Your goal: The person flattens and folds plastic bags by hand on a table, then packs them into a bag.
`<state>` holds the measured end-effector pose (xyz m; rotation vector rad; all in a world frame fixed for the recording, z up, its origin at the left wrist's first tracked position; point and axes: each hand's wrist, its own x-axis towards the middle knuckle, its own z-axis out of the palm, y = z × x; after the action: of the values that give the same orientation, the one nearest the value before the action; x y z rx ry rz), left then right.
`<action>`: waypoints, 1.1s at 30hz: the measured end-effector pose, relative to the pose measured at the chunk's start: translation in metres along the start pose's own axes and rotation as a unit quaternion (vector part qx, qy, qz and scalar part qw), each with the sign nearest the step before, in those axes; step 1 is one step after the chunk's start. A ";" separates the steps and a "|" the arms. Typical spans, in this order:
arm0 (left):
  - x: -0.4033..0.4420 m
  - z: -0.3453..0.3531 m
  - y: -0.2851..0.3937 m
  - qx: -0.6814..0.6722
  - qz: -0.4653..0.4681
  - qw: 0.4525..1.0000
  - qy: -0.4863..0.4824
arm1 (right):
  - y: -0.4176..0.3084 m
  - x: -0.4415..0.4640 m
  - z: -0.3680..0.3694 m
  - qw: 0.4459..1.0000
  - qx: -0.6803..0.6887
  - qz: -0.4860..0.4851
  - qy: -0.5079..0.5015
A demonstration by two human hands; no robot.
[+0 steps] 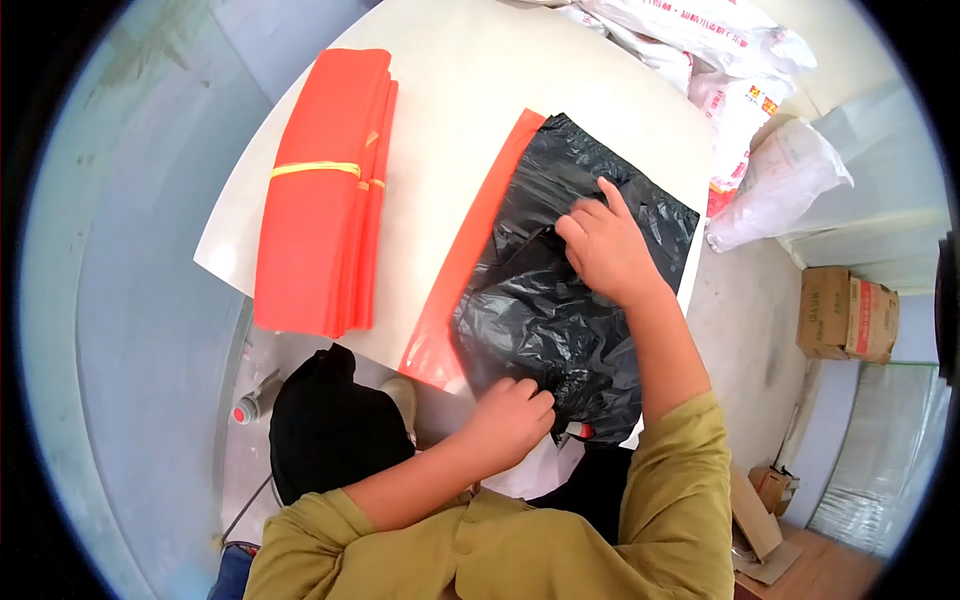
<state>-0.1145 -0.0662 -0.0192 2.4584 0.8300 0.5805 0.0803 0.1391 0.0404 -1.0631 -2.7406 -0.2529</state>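
Black plastic, centre frame: apparent smoothing stage; right grip spread, left grip curled, pinch unclear; likely calls next for flat pressure.

Your black plastic bag hides part of the orange plastic; the top edge crops white sacks.
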 end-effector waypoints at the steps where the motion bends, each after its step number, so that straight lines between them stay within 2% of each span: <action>1: -0.001 0.000 0.001 0.001 0.000 1.000 0.003 | -0.006 -0.005 -0.011 0.998 -0.013 0.021 -0.056; 5: 0.000 -0.005 0.002 0.023 -0.006 1.000 -0.007 | -0.033 -0.041 -0.054 0.997 -0.004 0.009 -0.077; 8: 0.000 -0.007 0.003 0.034 -0.010 0.999 -0.017 | -0.047 -0.069 -0.076 0.993 0.070 0.049 -0.077; 11: -0.001 -0.008 0.004 0.033 -0.008 0.999 -0.017 | -0.062 -0.083 -0.085 0.977 0.133 0.116 -0.123; 15: 0.001 -0.013 0.008 0.029 -0.010 0.999 -0.025 | -0.066 -0.070 -0.088 0.974 0.134 0.114 -0.140; 19: 0.000 -0.010 0.007 0.023 -0.012 0.999 -0.026 | -0.052 -0.047 -0.079 0.985 -0.040 0.099 -0.131; 22: 0.000 -0.010 0.008 0.018 -0.021 0.999 -0.042 | -0.052 -0.022 -0.075 0.982 -0.128 0.132 -0.034; 24: 0.002 -0.012 0.008 0.005 -0.027 0.998 -0.051 | -0.057 0.005 -0.064 0.988 -0.116 0.102 0.008; 25: 0.003 -0.010 0.007 0.000 -0.020 0.999 -0.034 | -0.059 0.014 -0.050 0.995 -0.059 0.076 0.022; 26: 0.003 -0.009 0.007 -0.007 -0.015 1.000 -0.017 | -0.058 0.024 -0.033 0.999 -0.008 0.039 0.007; 28: 0.003 -0.007 0.005 -0.011 -0.011 1.000 -0.002 | -0.054 0.035 0.000 0.997 0.069 0.032 -0.032; 31: 0.002 -0.005 0.005 -0.010 -0.016 1.000 0.001 | -0.048 0.051 0.020 0.956 0.115 0.208 -0.173; 33: 0.001 -0.001 0.004 -0.017 -0.020 1.000 0.006 | -0.037 0.048 0.030 0.973 0.124 0.160 -0.112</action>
<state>-0.1121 -0.0679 -0.0162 2.4044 0.8648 0.5920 0.0174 0.1499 0.0192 -1.5092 -2.6341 0.2648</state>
